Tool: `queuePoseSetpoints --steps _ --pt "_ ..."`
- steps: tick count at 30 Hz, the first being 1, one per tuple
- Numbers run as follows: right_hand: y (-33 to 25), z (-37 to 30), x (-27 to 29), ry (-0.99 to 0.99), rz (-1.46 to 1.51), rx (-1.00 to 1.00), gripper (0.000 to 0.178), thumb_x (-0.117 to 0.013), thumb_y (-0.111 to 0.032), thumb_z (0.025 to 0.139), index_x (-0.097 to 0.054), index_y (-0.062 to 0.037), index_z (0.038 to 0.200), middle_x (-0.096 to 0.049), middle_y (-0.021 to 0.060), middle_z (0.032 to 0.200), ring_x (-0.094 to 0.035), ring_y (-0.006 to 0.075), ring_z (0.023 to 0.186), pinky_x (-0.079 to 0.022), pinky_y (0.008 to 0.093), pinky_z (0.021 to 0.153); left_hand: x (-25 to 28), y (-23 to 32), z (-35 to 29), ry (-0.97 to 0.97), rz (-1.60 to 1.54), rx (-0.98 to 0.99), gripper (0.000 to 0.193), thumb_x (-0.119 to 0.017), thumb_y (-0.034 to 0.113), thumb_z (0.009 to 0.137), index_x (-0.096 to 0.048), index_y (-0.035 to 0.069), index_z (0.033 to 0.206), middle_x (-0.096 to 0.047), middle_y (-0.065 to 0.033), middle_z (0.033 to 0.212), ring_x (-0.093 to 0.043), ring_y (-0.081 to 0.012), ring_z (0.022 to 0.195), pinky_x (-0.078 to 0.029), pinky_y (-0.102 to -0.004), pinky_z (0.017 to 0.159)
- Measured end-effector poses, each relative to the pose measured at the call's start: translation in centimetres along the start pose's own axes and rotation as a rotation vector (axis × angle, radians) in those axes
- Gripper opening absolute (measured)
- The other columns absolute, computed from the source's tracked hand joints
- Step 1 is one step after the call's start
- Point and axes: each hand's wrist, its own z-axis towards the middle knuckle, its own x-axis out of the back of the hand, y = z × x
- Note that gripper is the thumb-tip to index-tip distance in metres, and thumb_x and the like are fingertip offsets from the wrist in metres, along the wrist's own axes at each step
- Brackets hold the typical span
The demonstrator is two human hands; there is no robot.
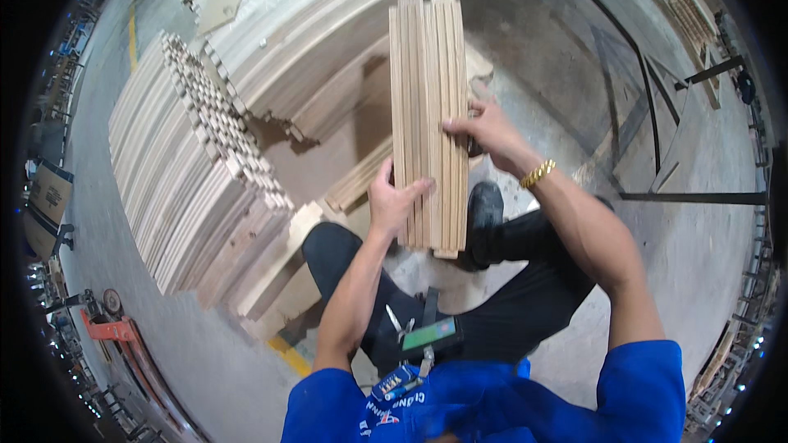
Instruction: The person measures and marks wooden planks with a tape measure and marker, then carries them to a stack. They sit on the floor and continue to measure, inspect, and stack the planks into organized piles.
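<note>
Between my two hands is a bundle of long, narrow wooden slats (428, 98), lined up side by side and held lengthwise in front of me. My left hand (394, 199) grips its left edge near the lower end, with the thumb lying across the front. Higher up on the right edge, my right hand (490, 138) clasps the bundle, thumb on the front face; its other fingers are mostly hidden behind. A gold bracelet (538, 173) circles my right wrist. Just left of the bundle lie more loose slats (361, 174).
Large stacks of wooden boards (185, 189) rise on the left, with more boards (312, 8) behind them. A red pallet jack (123, 332) stands at lower left. A black metal frame (694, 198) spans the right side. A screened device (429, 335) rests at my lap.
</note>
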Motion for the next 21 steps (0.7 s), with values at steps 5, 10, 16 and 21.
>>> queuePoseSetpoints --steps 5,10,16,21 --pt "0.7 0.6 -0.1 -0.020 0.033 0.058 0.028 -0.073 -0.019 0.076 -0.061 -0.0013 0.094 -0.063 0.0051 0.075 -0.059 0.0114 0.061 -0.052 0.0289 0.054 0.5 0.4 -0.1 -0.049 -0.042 0.074 0.053 -0.077 0.014 0.071 -0.054 -0.005 0.114 -0.064 -0.0116 0.102 -0.062 -0.0175 0.092 -0.048 -0.0308 0.084" --pt "1.1 0.9 -0.2 0.002 -0.012 0.105 0.026 -0.074 -0.024 0.077 -0.064 -0.0014 0.085 -0.062 0.0039 0.072 -0.059 0.0108 0.059 -0.049 0.0281 0.053 0.5 1.2 0.0 -0.047 -0.037 0.091 0.052 -0.077 0.015 0.072 -0.054 -0.006 0.113 -0.065 -0.0135 0.099 -0.063 -0.0161 0.087 -0.051 -0.0289 0.080" --pt "1.6 1.2 -0.2 -0.044 0.048 0.118 0.026 -0.069 -0.028 0.081 -0.065 -0.0033 0.086 -0.061 0.0028 0.074 -0.058 0.0099 0.061 -0.049 0.0284 0.056 0.6 2.8 0.0 -0.095 -0.067 0.108 0.047 -0.076 0.015 0.074 -0.055 -0.008 0.109 -0.066 -0.0148 0.095 -0.065 -0.0162 0.082 -0.052 -0.0271 0.076" --pt "1.7 1.5 -0.5 0.029 0.120 0.004 0.024 -0.062 -0.025 0.086 -0.064 -0.0016 0.091 -0.064 0.0051 0.079 -0.063 0.0127 0.067 -0.054 0.0319 0.066 0.7 3.6 0.6 -0.232 -0.254 0.209 0.047 -0.072 0.015 0.079 -0.050 -0.014 0.109 -0.064 -0.0179 0.096 -0.065 -0.0173 0.082 -0.054 -0.0271 0.071"
